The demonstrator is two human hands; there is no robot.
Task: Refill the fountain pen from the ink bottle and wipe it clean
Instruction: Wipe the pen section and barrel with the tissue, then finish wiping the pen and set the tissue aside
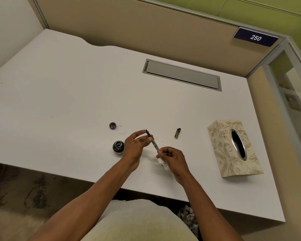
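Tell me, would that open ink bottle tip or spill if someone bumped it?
The ink bottle looks squat and wide-based, so it probably slides rather than tips. Its cap lies apart on the desk, so a hard knock could slosh ink out. It looks like glass, likely heavy for its size.

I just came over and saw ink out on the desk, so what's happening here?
A person is working on a fountain pen, held above the desk with both hands: the left hand pinches the nib end, the right hand grips the back end and also holds a crumpled white tissue. The ink bottle stands open beside the left hand, its cap set down behind it. A dark pen part lies nearer the tissue box.
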